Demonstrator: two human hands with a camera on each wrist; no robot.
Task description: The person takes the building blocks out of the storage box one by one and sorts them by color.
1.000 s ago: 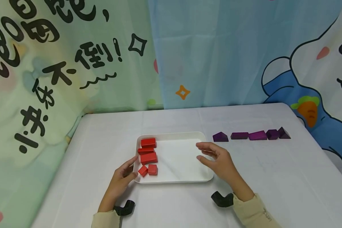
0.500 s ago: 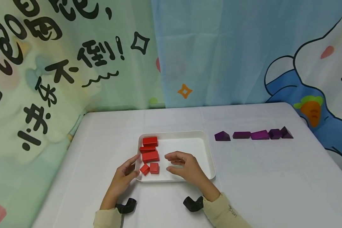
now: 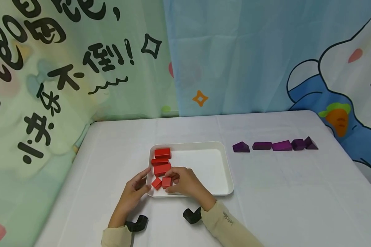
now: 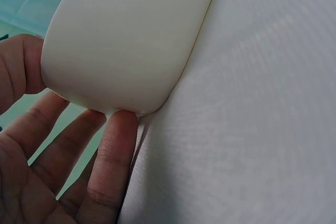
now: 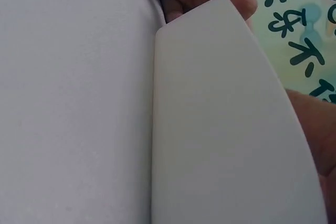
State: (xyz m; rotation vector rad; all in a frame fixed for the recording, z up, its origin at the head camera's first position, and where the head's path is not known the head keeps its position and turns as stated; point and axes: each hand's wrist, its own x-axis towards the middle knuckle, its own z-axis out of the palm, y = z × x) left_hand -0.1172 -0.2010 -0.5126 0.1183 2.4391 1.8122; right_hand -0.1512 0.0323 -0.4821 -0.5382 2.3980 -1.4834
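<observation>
Five red blocks [image 3: 161, 169] sit along the left side of your white tray [image 3: 204, 171], and here's your right hand [image 3: 187, 181] at the nearest right one, the red cube [image 3: 166, 183]. Your thumb is on its near side and your forefinger on its far side; whether they actually pinch it, you can't tell from here. Your fingers hide part of the cube's right side, and your remaining fingers are bunched behind, hard to separate.

Over to your left hand [image 3: 133, 193]: spread, fingers fairly straight, touching the tray's left end. Your head view half loses those fingertips; your left wrist view has them clearly, pressed to the tray's outer wall with the thumb apart near the rim, the hand cut off at the frame edge.

Your right wrist view gives you mostly the tray's outer wall, which hides the blocks and most of the right hand. Only the head view catches the row of purple blocks [image 3: 282, 146] on the counter [image 3: 259, 192], beyond the tray to the right. Both sleeves run out of frame.
</observation>
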